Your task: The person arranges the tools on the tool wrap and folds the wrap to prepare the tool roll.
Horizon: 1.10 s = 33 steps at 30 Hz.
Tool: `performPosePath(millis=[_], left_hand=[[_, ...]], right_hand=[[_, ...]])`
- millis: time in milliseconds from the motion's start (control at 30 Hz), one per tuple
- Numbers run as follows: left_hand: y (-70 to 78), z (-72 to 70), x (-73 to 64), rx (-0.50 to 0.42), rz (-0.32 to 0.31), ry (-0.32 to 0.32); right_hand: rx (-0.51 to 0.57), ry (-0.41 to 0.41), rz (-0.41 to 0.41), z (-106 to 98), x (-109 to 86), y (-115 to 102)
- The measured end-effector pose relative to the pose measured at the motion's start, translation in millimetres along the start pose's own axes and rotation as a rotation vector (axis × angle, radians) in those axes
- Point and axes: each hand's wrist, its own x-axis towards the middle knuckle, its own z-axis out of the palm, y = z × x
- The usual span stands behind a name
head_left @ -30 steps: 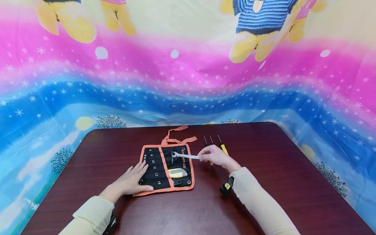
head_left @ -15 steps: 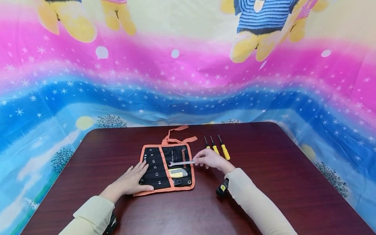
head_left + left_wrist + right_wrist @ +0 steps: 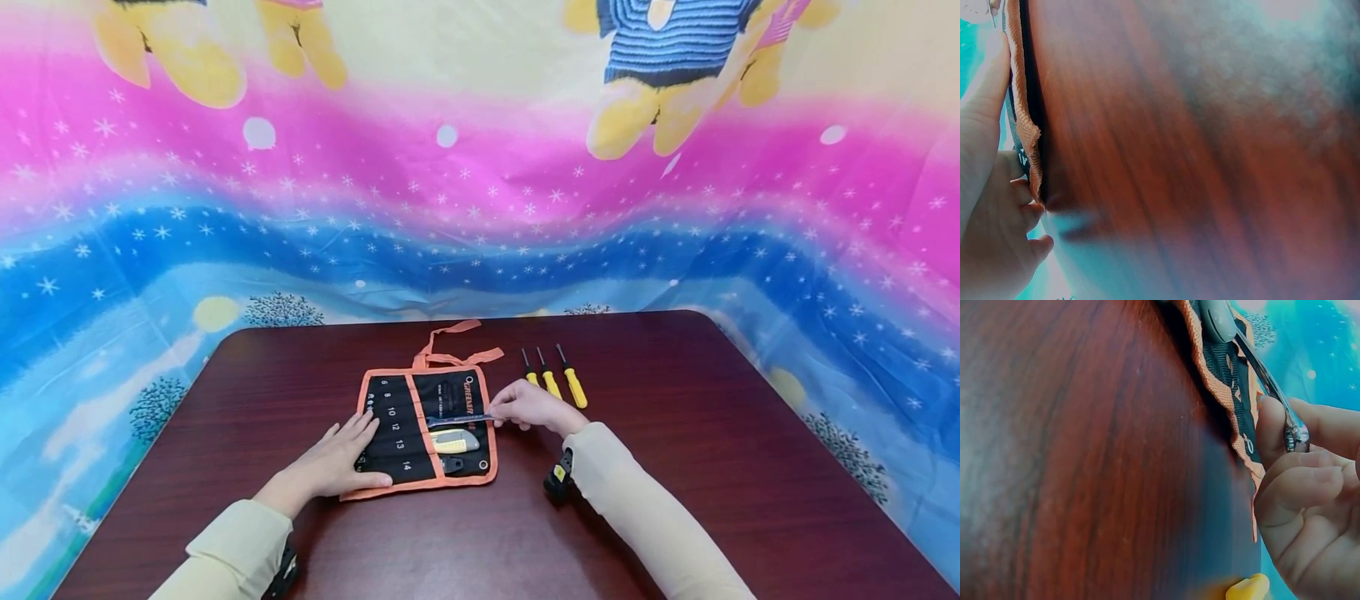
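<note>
A black tool pouch (image 3: 390, 454) with orange trim lies flat on the table, its pockets numbered. My left hand (image 3: 333, 462) rests on its left side with fingers spread. Between thumb and fingertips, my right hand (image 3: 536, 406) pinches one end of a silver wrench (image 3: 459, 420). The wrench's far end is at the orange band across the pouch, at a pocket mouth. In the right wrist view the pinched wrench (image 3: 1272, 387) slants away over the pouch. Just nearer the person, a yellow and grey utility knife (image 3: 453, 442) sticks out of its pocket, beside a black-ended tool (image 3: 452, 466).
Three yellow-handled screwdrivers (image 3: 573, 387) lie side by side behind the right hand. Orange tie straps (image 3: 442, 358) trail from the pouch's far edge. A printed cloth backdrop (image 3: 480, 208) surrounds the dark red table (image 3: 675, 400).
My right hand has moved left and slightly nearer, bringing the wrench from above the pouch down to a pocket mouth. The screwdrivers have come into fuller view. My left hand has stayed put.
</note>
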Motion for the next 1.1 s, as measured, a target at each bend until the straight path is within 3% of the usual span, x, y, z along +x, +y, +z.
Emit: performPosePath(millis=[367,533,833,1100], left_hand=[[-0.9,0.2,1.2,0.007,-0.007,-0.004],[-1.5,0.9,1.9,0.009,-0.008,-0.009],[0.0,-0.5,0.6,0.009,-0.007,-0.008],[0.8,-1.1,0.3,0.008,-0.010,-0.009]], right_hand=[[-0.051,-0.020,0.041,1,3.8,-7],[-0.066,-0.008,0.026,3,7.5,-6],[-0.120,0.083,0.009,11,13.5,-6],[-0.124,0.055,-0.019,19,16.7,-12]])
